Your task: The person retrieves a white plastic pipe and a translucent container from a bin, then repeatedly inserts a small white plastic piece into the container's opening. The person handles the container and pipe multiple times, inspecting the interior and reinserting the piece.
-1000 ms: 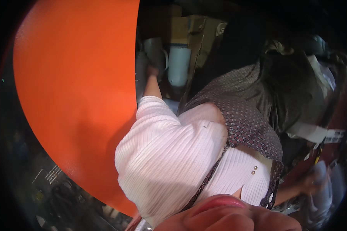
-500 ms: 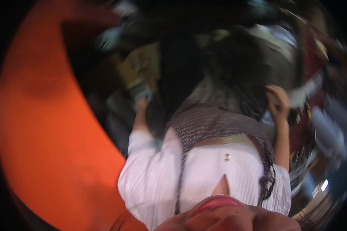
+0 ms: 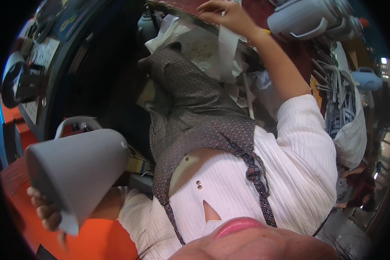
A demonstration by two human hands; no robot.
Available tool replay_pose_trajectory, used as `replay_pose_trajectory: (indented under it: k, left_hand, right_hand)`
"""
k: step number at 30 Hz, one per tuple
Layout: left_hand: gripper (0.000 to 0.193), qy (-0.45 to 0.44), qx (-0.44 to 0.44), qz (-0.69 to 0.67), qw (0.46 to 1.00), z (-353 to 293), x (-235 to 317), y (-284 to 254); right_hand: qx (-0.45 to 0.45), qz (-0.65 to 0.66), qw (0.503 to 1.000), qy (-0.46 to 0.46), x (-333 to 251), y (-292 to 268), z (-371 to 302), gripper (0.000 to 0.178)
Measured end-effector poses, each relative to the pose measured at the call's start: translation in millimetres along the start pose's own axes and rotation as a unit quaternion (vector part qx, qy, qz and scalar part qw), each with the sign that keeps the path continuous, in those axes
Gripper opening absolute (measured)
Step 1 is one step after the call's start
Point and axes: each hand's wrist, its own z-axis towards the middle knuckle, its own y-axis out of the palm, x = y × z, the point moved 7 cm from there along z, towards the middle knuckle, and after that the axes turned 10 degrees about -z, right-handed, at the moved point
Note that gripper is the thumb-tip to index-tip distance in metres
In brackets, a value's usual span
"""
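A grey plastic jug shell (image 3: 80, 167) lies tilted on its side at the left, its wide open end facing lower left and a loop handle on its upper side. My left hand (image 3: 47, 211) is closed round the rim of that open end; part of the hand and wrist is hidden behind the shell. Up at the top my right hand (image 3: 229, 16) reaches over the edge of a dark red worktop (image 3: 264, 12), fingers loosely apart with nothing visible in them. A whitish strip (image 3: 228, 54) hangs from the edge just below it.
Similar grey jugs (image 3: 297, 24) stand at the upper right. A white sack (image 3: 353, 136) holds several grey handle-like parts, with a pale blue jug (image 3: 367, 79) beyond. Orange surfaces (image 3: 106, 240) lie at lower left. A dark machine frame (image 3: 58, 82) stands at the left.
My view has swung, and the large orange area at left has shrunk. The grey jug shell is now in my left hand. My right hand has moved forward to the worktop edge.
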Motion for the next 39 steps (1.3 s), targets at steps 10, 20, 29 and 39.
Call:
replay_pose_trajectory:
  k: [10,20,29,39]
  left_hand:
    - [0.034,-0.452,0.050,-0.547,0.703,-44.8,-241.8,182.0]
    - [0.039,-0.311,-0.221,0.101,0.919,20.8,-202.6,244.7]
    - [0.032,-0.346,-0.031,-0.156,0.925,29.9,-139.0,216.8]
    - [0.029,-0.297,-0.019,-0.217,0.930,0.6,-103.6,178.2]
  right_hand:
    - [0.086,-0.444,0.864,0.219,179.8,-54.3,-118.2,0.034]
    - [0.088,-0.264,0.960,0.005,212.2,-40.4,-20.0,0.044]
    - [0.111,-0.215,0.970,0.000,216.4,-38.0,-20.9,0.029]
    - [0.067,-0.365,0.928,0.037,144.0,-28.9,-36.5,0.017]
